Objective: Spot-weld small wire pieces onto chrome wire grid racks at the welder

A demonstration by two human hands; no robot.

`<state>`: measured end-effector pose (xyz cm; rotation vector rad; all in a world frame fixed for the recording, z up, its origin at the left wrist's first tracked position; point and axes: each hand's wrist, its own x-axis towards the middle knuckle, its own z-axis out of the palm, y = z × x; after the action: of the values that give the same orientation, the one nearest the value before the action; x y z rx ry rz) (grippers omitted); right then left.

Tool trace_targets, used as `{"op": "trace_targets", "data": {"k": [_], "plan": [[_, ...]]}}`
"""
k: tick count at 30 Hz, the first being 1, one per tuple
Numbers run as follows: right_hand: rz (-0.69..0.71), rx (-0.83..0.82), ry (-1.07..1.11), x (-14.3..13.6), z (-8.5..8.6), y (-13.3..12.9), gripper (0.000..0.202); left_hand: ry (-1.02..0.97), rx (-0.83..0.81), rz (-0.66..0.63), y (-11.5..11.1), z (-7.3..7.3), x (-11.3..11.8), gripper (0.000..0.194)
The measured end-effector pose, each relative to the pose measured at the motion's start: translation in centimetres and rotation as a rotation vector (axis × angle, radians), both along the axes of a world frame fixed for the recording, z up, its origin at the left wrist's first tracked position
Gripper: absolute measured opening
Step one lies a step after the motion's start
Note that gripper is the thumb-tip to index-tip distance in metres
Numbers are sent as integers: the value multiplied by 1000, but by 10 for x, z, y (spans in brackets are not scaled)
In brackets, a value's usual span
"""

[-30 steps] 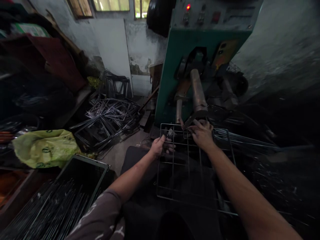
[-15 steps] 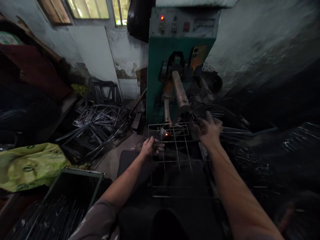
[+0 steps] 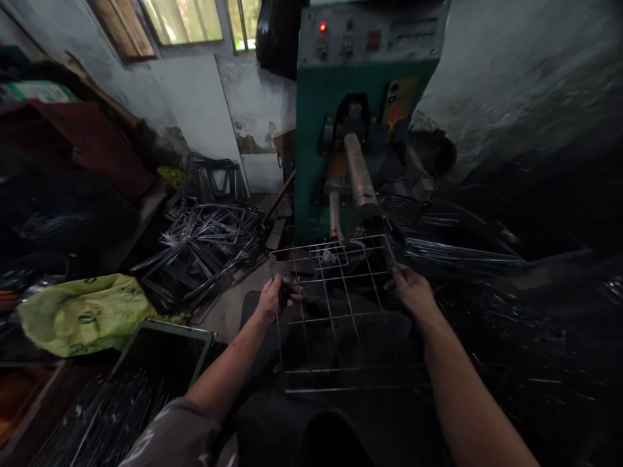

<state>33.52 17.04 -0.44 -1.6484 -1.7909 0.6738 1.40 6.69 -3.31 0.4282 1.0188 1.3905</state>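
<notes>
A rectangular wire rack point(image 3: 331, 310) of thin crossing metal rods lies in front of me, its far edge under the electrodes of a green spot welding machine point(image 3: 311, 155). My left hand point(image 3: 275, 297) is closed around the rack's left side. On the opposite side, my right hand point(image 3: 411, 285) grips the right edge near the far corner. The thick upper electrode arm point(image 3: 360, 175) points down toward me, and the thinner lower arm point(image 3: 335, 217) ends just over the rack's far rods. Dim light hides the rack's near right part.
Wire frames point(image 3: 204, 237) lie heaped on the floor at left. A bin point(image 3: 163, 331) with metal rods stands at lower left beside a yellow-green sack point(image 3: 87, 314). More rods point(image 3: 438, 250) lie right of the machine. A phone point(image 3: 399, 100) is on the machine's front.
My right hand has moved from beside the electrodes down onto the rack's right edge. The rack has turned slightly and shifted left under the machine. A small glow near the lower electrode is gone.
</notes>
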Motion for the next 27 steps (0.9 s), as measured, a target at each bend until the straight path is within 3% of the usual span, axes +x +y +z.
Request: {"op": "trace_targets", "data": {"k": [10, 18, 22, 25, 27], "plan": [[-54, 32, 20, -3, 2, 6, 72, -44, 2, 10, 5, -1, 0, 44], [-90, 169, -176, -6, -3, 3, 62, -22, -10, 32, 4, 6, 1, 38], [-106, 109, -239, -10, -7, 9, 63, 5, 7, 13, 3, 11, 0, 25], [-89, 123, -290, -16, 4, 1, 57, -1, -10, -10, 6, 11, -8, 26], [-66, 148, -323, -12, 18, -18, 52, -29, -42, -60, 5, 10, -15, 34]]}}
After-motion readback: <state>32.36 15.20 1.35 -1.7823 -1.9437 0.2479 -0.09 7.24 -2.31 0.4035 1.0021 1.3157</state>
